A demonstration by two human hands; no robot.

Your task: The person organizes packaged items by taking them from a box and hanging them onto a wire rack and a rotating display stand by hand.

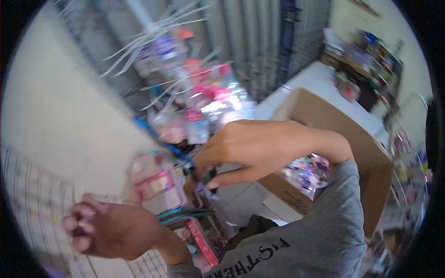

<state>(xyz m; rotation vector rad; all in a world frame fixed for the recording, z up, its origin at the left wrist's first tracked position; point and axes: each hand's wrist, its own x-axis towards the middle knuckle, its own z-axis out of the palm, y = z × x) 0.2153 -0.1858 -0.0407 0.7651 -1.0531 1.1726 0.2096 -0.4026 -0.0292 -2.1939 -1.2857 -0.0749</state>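
My left hand (111,227) is at the lower left, near a wire rack, its fingers loosely curled and blurred, with nothing visible in them. At the centre my right hand (250,148) points down and left, thumb and fingers apart. Its fingertips are over small packaged goods beside a pink-and-clear package (160,187); whether they touch anything is unclear. Below that package lies a red-edged clear pack (201,241). An open cardboard box (343,116) stands under and beyond my right forearm, with shiny purple and pink packets (308,173) inside.
Bagged pink and clear goods (213,97) with white strips (157,34) hang or stand before a corrugated metal shutter (250,41). The wire rack (37,194) is at the left. Piled goods (366,60) stand at the upper right.
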